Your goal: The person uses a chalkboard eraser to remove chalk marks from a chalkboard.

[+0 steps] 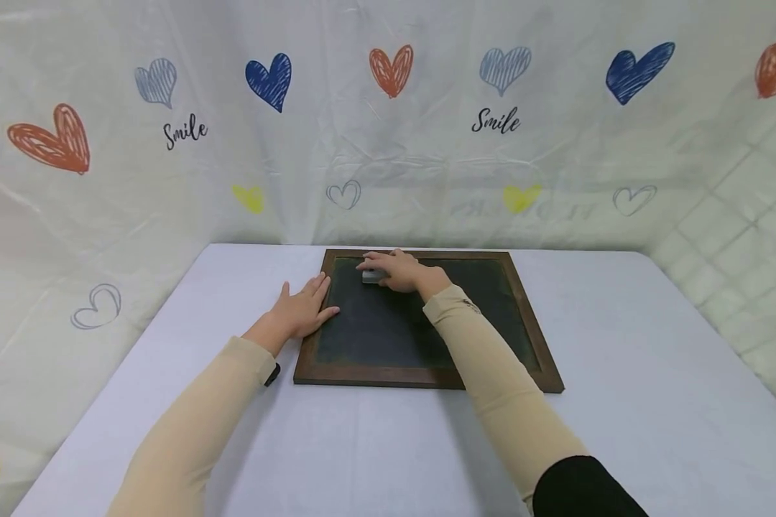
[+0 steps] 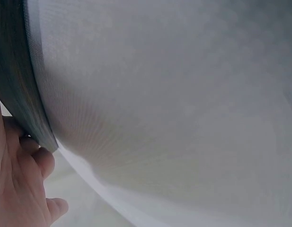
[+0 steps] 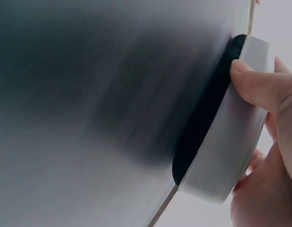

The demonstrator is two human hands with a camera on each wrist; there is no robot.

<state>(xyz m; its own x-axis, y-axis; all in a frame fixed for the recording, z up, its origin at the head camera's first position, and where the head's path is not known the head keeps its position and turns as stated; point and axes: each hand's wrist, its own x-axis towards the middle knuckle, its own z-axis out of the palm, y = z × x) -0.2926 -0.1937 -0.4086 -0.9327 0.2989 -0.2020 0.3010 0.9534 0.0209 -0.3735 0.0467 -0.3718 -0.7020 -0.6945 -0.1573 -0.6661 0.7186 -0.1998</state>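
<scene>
Gripped eraser (image 1: 373, 275) in right hand (image 1: 397, 270), fingers curled over its grey back so the dark pad sat flat on the board (image 1: 388, 334) near the far edge, left hand (image 1: 304, 310) pressed open-fingered on the left frame, likely steadying it on the table (image 1: 621, 373).

Dark green chalkboard (image 1: 388, 330) in brown frame, grey eraser (image 1: 373, 275), white heart-patterned backdrop (image 1: 388, 122)
</scene>
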